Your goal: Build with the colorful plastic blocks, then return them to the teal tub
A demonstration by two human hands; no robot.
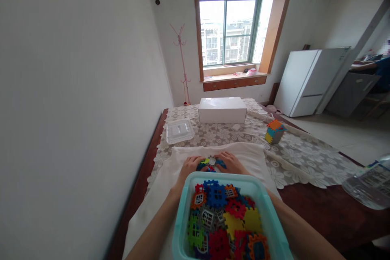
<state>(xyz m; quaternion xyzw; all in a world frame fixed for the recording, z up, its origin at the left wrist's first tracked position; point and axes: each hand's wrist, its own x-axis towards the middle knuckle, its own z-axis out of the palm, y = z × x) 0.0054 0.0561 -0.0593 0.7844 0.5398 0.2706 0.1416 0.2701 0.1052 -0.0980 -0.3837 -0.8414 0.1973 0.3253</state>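
Floral grey-and-white lace [207, 134] and plain white cloth [248, 155] lie across our dark-red wooden table [319, 207]. Over the white cloth, our left hand [190, 167] and right hand [233, 164] flank small multicoloured plastic pieces [212, 161], just beyond a turquoise plastic tub [224, 177] of similar ones; whether our curved fingers [196, 159] pinch any, we cannot tell.

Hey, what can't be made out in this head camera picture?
In the head view:
Plastic pieces between the left hand and right hand: partly covered by both.
Turquoise tub: near end cut off by the bottom edge.
Clear plastic container: cut off by the right edge.
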